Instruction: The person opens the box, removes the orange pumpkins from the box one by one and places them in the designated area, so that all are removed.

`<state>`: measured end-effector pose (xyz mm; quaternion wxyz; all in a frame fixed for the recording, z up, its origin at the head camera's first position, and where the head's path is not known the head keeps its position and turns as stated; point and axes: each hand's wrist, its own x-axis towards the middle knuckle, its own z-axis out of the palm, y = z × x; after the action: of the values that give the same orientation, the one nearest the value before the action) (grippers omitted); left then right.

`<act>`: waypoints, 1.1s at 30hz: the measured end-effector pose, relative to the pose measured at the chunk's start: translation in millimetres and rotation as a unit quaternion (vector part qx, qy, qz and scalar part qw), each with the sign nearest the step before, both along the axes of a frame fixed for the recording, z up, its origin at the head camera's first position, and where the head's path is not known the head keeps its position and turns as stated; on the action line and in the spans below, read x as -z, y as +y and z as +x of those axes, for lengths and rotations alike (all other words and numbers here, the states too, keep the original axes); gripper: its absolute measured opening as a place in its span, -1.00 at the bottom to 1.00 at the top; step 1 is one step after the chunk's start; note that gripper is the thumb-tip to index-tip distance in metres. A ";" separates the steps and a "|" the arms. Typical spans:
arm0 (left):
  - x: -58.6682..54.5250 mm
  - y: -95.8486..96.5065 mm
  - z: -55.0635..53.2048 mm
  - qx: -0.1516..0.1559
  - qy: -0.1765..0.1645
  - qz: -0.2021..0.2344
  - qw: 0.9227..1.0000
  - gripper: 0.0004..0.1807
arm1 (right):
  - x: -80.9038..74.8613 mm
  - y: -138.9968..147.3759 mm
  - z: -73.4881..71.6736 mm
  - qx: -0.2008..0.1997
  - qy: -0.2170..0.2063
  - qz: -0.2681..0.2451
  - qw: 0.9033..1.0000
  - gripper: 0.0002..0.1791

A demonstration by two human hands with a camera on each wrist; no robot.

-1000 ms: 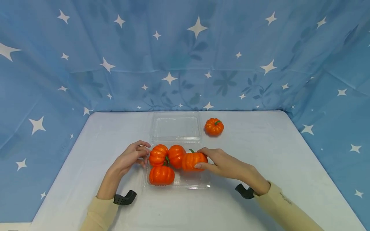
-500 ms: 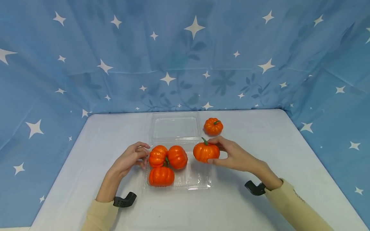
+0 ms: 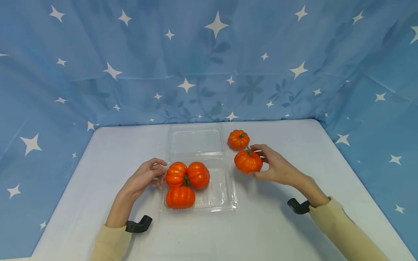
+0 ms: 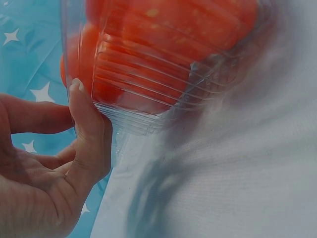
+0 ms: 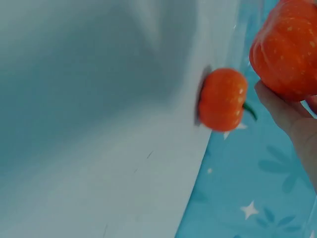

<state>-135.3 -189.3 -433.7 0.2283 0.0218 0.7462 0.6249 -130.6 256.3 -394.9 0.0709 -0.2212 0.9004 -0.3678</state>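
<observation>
In the head view, my right hand point(image 3: 274, 165) grips a small orange pumpkin point(image 3: 247, 161) with a green stem, between thumb and fingers. It hangs over the white table just right of the clear plastic clamshell container point(image 3: 223, 183). My left hand point(image 3: 143, 177) is at the container's left side; in the left wrist view its thumb and a finger pinch the clear rim point(image 4: 86, 64). Three more pumpkins sit in the container's left part, the lower one point(image 3: 180, 197) lying on its side. Another pumpkin point(image 3: 238, 139) stands on the table behind the held one.
The container's lid point(image 3: 196, 142) lies folded back flat towards the far edge of the white table point(image 3: 281, 137). A blue curtain point(image 3: 156, 50) with white stars hangs behind and at both sides.
My right hand has lifted one pumpkin out of the container's right part and carried it right and away from me. My left hand has kept its place at the rim.
</observation>
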 end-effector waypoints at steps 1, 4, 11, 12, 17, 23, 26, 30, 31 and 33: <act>-0.2 0.3 -0.3 0.001 0.001 -0.001 1.000 -0.60 | 0.0 3.4 -1.3 0.005 0.003 0.008 1.000 -0.16; -0.5 0.4 -0.5 0.001 0.001 -0.002 1.000 -0.61 | 1.2 11.7 -4.9 0.014 0.018 0.031 0.999 -0.13; 0.7 -1.2 0.0 0.004 0.002 -0.002 1.000 -0.59 | 7.9 22.2 -15.7 0.041 0.022 0.049 0.998 -0.19; 0.8 -1.4 0.3 0.003 0.001 -0.003 1.000 -0.59 | 8.6 23.6 -17.7 0.045 0.021 0.050 0.998 -0.18; 0.2 -1.3 0.1 0.004 0.003 -0.004 1.000 -0.58 | 11.6 33.2 -28.2 0.069 0.014 0.055 0.996 -0.14; 0.6 -3.6 0.0 0.007 0.004 0.001 1.000 -0.59 | 14.3 41.2 -43.4 0.099 0.005 0.065 0.993 -0.13; 0.5 -3.9 -0.4 0.006 0.005 0.002 1.000 -0.58 | 17.8 43.4 -52.7 0.115 0.007 0.074 0.991 -0.12; 0.2 -3.8 -0.3 0.007 0.007 0.000 1.000 -0.59 | 21.2 43.8 -64.3 0.133 0.001 0.090 0.987 -0.04; 0.1 -3.6 -0.3 0.008 0.007 0.000 1.000 -0.59 | 21.6 43.7 -66.9 0.136 -0.001 0.094 0.986 -0.03; 0.0 -3.1 -0.5 0.011 0.009 0.001 1.000 -0.59 | 22.4 44.0 -71.8 0.141 -0.004 0.102 0.985 -0.02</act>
<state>-135.8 -192.5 -433.7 0.2284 0.0361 0.7477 0.6225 -202.5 300.3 -417.3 0.0442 -0.0817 0.9551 -0.2812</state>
